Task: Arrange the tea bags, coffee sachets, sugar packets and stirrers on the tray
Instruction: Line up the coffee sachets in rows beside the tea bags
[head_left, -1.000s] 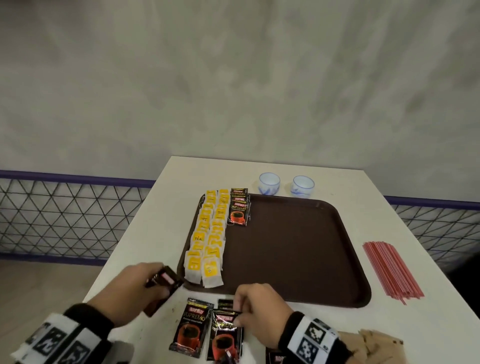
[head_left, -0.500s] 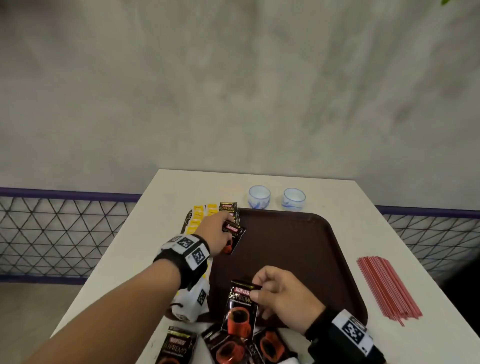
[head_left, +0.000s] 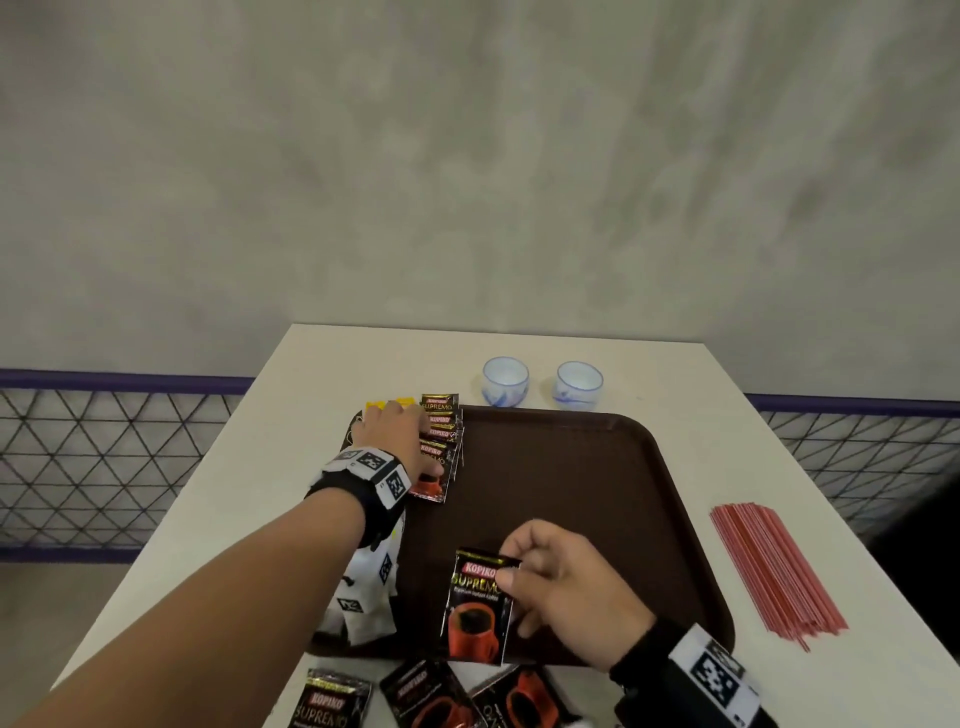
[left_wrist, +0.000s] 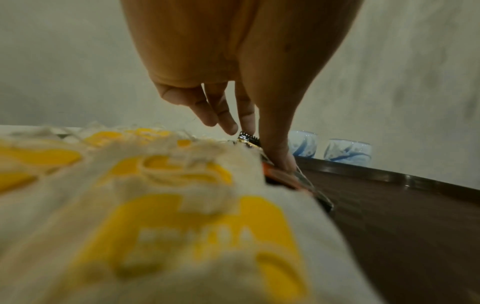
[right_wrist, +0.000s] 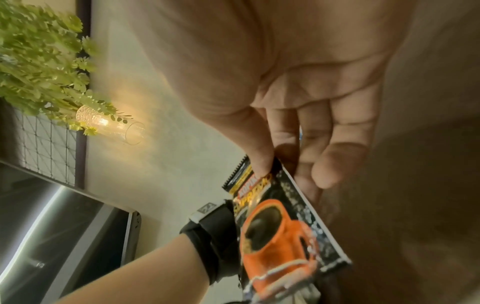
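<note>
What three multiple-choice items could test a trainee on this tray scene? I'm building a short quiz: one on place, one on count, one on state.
1. Where do the red stirrers lie?
A. On the tray
B. On the table right of the tray
C. In a cup

2. How many blue-and-white cups stand beyond the tray?
A. One
B. Two
C. Four

3. What is the right hand doing?
A. Pinching a coffee sachet
B. Resting flat
C. Lifting a cup

Answers: 1 B, they lie off the tray's right rim; 2 B, two stand side by side; 3 A, thumb and fingers pinch its top corner.
</note>
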